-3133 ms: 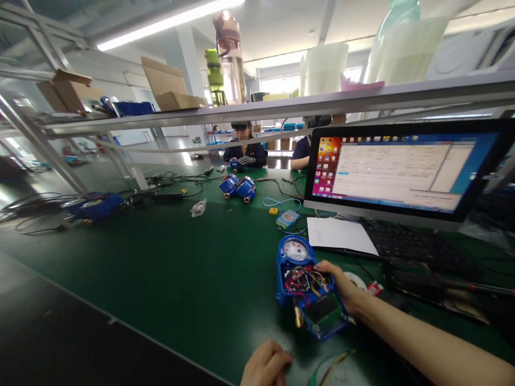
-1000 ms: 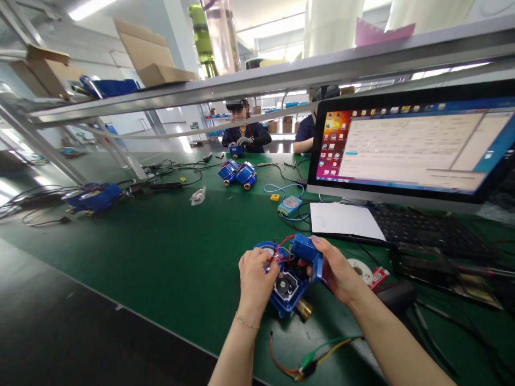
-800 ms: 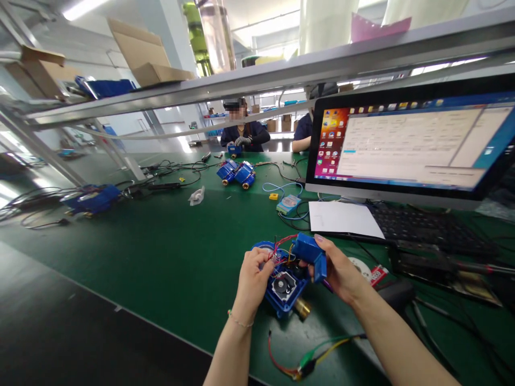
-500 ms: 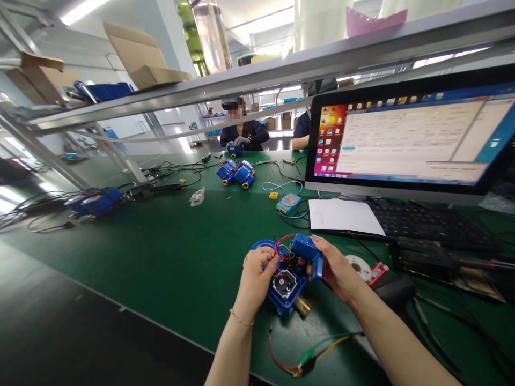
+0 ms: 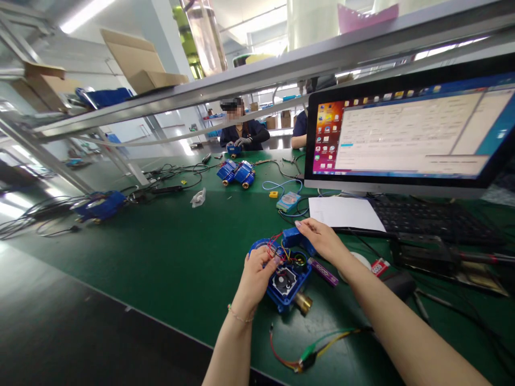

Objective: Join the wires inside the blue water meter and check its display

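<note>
shifted back from the meter, the blue cover is gripped by the right hand; the left hand pinches wires, seemingly arranging them; next calls for slack.

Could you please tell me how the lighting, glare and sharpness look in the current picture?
In the head view, the ceiling light is washed out to white; same view, the monitor looks slanted and stretched, its window text too faint to read; same view, the left hand and right hand show no marked motion blur.
</note>
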Available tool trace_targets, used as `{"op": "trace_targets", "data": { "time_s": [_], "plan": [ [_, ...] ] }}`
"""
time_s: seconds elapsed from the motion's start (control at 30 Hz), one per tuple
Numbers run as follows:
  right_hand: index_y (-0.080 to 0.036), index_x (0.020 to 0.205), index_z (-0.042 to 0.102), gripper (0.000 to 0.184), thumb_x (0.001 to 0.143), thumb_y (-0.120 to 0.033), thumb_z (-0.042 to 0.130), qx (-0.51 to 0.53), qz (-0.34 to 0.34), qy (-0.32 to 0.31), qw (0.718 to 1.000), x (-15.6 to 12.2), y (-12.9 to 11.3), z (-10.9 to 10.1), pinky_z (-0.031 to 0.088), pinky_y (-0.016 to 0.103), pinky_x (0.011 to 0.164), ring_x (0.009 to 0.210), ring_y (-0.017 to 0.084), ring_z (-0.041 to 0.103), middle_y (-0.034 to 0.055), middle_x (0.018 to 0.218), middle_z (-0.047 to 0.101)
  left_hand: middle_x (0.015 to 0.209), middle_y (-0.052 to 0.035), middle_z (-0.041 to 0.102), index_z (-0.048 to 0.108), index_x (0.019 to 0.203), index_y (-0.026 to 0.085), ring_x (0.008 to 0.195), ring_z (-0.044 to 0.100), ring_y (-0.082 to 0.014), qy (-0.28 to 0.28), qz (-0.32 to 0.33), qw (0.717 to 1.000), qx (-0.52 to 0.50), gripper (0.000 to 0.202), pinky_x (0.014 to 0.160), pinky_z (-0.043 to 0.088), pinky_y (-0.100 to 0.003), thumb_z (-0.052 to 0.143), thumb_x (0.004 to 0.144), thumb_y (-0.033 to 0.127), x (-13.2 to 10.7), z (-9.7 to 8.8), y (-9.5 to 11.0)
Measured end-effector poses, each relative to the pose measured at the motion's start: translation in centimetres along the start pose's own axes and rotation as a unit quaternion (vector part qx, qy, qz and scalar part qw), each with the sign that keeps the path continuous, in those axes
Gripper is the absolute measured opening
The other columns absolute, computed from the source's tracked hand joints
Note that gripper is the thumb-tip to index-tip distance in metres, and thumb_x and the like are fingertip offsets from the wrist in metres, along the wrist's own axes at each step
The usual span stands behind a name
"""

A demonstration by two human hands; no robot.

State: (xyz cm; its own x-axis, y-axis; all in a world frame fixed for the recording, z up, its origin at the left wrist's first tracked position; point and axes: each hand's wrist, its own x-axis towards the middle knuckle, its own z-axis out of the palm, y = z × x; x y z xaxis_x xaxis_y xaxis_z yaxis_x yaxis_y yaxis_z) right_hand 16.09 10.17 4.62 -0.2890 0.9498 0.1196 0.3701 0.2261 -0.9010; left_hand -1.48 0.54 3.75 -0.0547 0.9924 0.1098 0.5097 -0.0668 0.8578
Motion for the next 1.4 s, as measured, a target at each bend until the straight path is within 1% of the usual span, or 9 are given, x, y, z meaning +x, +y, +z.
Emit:
{"op": "trace_targets", "data": {
  "time_s": [0.1,0.17,0.27,0.37,0.53,0.9,1.17,1.3,1.4],
  "plan": [
    [-0.017,0.079,0.059,0.020,0.079,-0.036,0.053,-0.071,-0.046,0.046,0.995,-0.6,-1.3,-0.7,0.035,0.034,0.072,0.077,0.019,0.050,0.0038,0.079,0.056,0.086,-0.0019,0.061,0.062,0.067,0.023,0.094,0.051,-0.0231,0.009,-0.018,1.000,0.003,0.024,0.093,0.034,-0.045,0.046,0.082,0.033,-0.1,0.0,0.2],
    [-0.017,0.076,0.060,0.010,0.078,-0.025,0.054,-0.098,-0.081,0.047,0.991,-2.1,-2.3,-0.5,0.034,0.033,0.073,0.076,0.018,0.049,0.0030,0.079,0.055,0.088,-0.0020,0.061,0.063,0.067,0.023,0.094,0.050,-0.0230,0.016,-0.022,1.000,-0.001,0.024,0.092,0.035,-0.044,0.046,0.081,0.033,-0.2,0.0,0.3],
    [-0.018,0.074,0.062,0.010,0.080,-0.014,0.055,-0.159,-0.155,0.006,0.975,-4.8,-2.9,1.0,0.032,0.032,0.071,0.076,0.016,0.049,0.0007,0.077,0.055,0.087,-0.0016,0.061,0.065,0.069,0.024,0.093,0.050,-0.0227,0.017,-0.016,1.000,-0.015,0.024,0.091,0.035,-0.043,0.047,0.081,0.033,-0.2,0.1,0.2],
    [-0.018,0.080,0.062,0.010,0.078,-0.008,0.061,-0.229,-0.208,0.023,0.951,-6.6,-2.3,2.9,0.031,0.032,0.069,0.078,0.016,0.048,0.0003,0.080,0.054,0.086,-0.0015,0.061,0.065,0.068,0.024,0.093,0.050,-0.0225,0.021,-0.016,0.999,-0.036,0.024,0.090,0.035,-0.042,0.047,0.081,0.033,-0.2,0.1,0.2],
    [-0.017,0.080,0.062,0.007,0.081,-0.010,0.061,-0.249,-0.218,0.046,0.942,-7.2,-1.0,4.2,0.030,0.033,0.069,0.077,0.018,0.044,0.0010,0.077,0.051,0.083,-0.0007,0.059,0.065,0.067,0.023,0.091,0.051,-0.0211,0.027,-0.013,0.999,-0.045,0.022,0.087,0.036,-0.038,0.049,0.081,0.031,-0.3,0.1,0.0],
    [-0.017,0.080,0.062,0.009,0.077,-0.009,0.066,-0.286,-0.237,0.011,0.928,-8.1,-2.8,4.6,0.028,0.032,0.069,0.078,0.019,0.043,0.0014,0.077,0.051,0.081,0.0003,0.060,0.064,0.066,0.022,0.089,0.051,-0.0198,0.034,-0.017,0.998,-0.048,0.022,0.088,0.034,-0.037,0.049,0.082,0.027,-0.2,0.3,-0.1],
    [-0.015,0.073,0.063,0.008,0.078,-0.009,0.065,-0.314,-0.250,0.019,0.916,-7.4,-2.0,5.6,0.027,0.032,0.068,0.075,0.018,0.042,0.0015,0.072,0.051,0.082,-0.0006,0.061,0.064,0.066,0.020,0.086,0.051,-0.0181,0.030,-0.016,0.998,-0.047,0.023,0.089,0.034,-0.035,0.048,0.081,0.026,-0.3,0.2,0.2],
    [-0.016,0.075,0.062,0.009,0.079,-0.008,0.062,-0.308,-0.272,0.027,0.911,-8.0,-2.9,5.1,0.028,0.033,0.071,0.075,0.017,0.043,0.0004,0.072,0.051,0.080,0.0001,0.060,0.064,0.066,0.021,0.086,0.050,-0.0187,0.029,-0.017,0.998,-0.054,0.022,0.090,0.032,-0.036,0.049,0.081,0.028,-0.3,0.2,0.1],
    [-0.015,0.082,0.062,0.011,0.086,-0.008,0.054,-0.279,-0.307,0.078,0.906,-9.0,-4.2,3.0,0.031,0.033,0.074,0.075,0.016,0.046,0.0007,0.075,0.053,0.080,0.0004,0.059,0.065,0.067,0.022,0.087,0.049,-0.0188,0.027,-0.018,0.998,-0.058,0.022,0.092,0.029,-0.037,0.048,0.080,0.028,-0.2,0.1,0.0]
  ]
}}
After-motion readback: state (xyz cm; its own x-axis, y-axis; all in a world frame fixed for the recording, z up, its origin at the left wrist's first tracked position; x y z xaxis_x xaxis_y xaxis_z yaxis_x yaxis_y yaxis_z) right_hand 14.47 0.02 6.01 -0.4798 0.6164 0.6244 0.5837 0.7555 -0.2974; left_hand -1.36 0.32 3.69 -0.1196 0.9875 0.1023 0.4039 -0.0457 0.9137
